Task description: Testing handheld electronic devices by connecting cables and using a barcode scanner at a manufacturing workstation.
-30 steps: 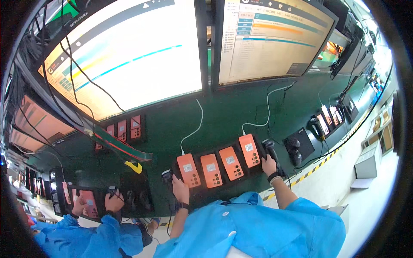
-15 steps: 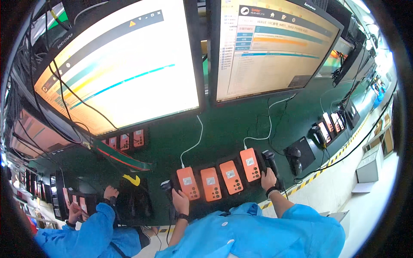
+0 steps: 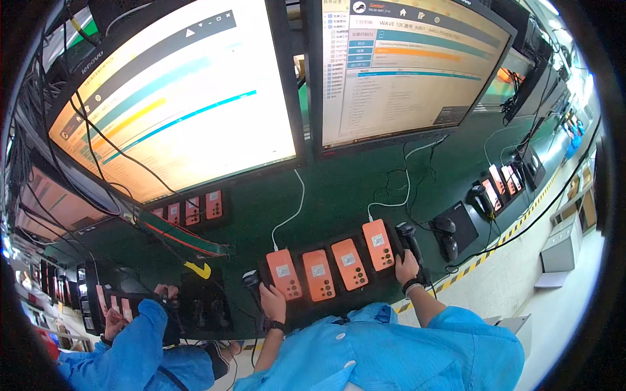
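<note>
Several orange phones lie back up in a row on a black tray (image 3: 312, 242) in front of me, each with a pale label and dark camera rings. The leftmost phone (image 3: 283, 270) and the rightmost phone (image 3: 377, 242) have white cables plugged into their far ends. My left hand (image 3: 272, 302) grips the tray's left edge, beside a black handheld scanner (image 3: 250, 279). At the right edge, my right hand (image 3: 407, 267) is closed round the tray, close to another black scanner (image 3: 405, 229). The fingers under the tray are hidden.
Two monitors (image 3: 176, 117) (image 3: 404, 72) stand across the green bench (image 3: 339, 189). More orange phones (image 3: 193, 210) sit beneath the left one. A black mouse (image 3: 445, 225) rests on a dark pad at right. On my left, a co-worker's hands (image 3: 116, 322) are at other phones.
My view has shifted slightly, so the monitors and bench sit a little differently. My hands stay at the tray's edges. The co-worker's hands have moved a little at left.
</note>
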Demonstrator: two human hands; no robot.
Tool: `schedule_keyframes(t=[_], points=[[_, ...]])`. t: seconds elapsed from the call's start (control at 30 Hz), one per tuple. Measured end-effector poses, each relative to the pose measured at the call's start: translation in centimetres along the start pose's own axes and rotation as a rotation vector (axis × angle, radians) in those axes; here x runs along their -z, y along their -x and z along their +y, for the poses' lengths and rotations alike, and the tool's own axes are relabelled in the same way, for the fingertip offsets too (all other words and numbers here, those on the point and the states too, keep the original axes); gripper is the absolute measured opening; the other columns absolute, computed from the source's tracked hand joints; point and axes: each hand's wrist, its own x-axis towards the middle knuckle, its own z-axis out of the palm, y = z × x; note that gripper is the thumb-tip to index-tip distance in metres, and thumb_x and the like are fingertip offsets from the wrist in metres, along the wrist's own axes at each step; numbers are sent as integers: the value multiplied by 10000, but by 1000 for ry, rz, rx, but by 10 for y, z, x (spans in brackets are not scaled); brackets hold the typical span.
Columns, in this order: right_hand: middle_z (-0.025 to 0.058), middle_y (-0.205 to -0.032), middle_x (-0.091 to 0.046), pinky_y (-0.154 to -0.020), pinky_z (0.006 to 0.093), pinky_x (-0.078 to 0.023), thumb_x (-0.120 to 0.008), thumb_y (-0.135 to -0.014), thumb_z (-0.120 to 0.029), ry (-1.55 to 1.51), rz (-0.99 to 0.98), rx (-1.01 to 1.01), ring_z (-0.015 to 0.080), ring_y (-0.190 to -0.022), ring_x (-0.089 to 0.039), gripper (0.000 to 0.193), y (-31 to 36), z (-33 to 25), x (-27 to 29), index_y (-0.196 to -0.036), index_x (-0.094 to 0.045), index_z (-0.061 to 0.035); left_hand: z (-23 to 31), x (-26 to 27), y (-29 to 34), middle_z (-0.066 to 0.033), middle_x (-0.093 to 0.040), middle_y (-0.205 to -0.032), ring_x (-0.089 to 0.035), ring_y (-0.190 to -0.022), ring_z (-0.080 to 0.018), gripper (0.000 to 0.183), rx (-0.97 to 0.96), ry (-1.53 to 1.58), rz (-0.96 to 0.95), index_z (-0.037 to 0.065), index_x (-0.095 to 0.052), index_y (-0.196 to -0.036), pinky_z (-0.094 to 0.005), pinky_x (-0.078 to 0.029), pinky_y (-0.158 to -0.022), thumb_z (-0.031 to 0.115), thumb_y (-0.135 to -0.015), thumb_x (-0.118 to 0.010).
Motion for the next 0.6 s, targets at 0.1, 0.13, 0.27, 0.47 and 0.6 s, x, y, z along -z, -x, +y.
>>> schedule_keyframes(t=[0.1,0.13,0.27,0.47,0.6], points=[[181,-1013,-593,-790,493,-458,-557,-878,-266,-7,9,4,382,-971,-570,321,0,0,0,-1091,-510,-31,-2,0,0,-286,-568,-1180,-580,-1021,-433,417,0,-1,-17,-69,-451,-1245,-460,-475,-859,210,-936,-449],[180,-1006,-594,-790,491,-459,-558,-876,-264,-12,11,8,380,-969,-571,316,1,0,0,-1085,-512,-32,-2,0,1,-286,-568,-1180,-580,-1021,-433,417,-1,-1,-17,-69,-451,-1245,-460,-475,-859,210,-936,-449],[173,-1002,-595,-784,489,-459,-560,-874,-265,-9,37,25,376,-959,-573,306,2,1,-1,-1074,-514,-37,-1,1,1,-283,-566,-1187,-580,-1026,-432,422,25,-9,-30,-63,-453,-1250,-460,-472,-868,217,-935,-451],[157,-987,-597,-764,484,-461,-564,-872,-261,-10,47,32,367,-937,-577,292,2,0,0,-1063,-516,-46,-1,0,0,-279,-564,-1188,-575,-1034,-432,418,32,-11,-23,-63,-458,-1245,-463,-466,-879,217,-935,-449],[159,-982,-598,-763,478,-465,-566,-874,-258,-3,50,24,361,-935,-581,290,2,-1,-1,-1064,-518,-45,-2,-1,1,-280,-564,-1182,-573,-1030,-433,417,7,-16,0,-60,-456,-1244,-466,-464,-878,219,-935,-447]])
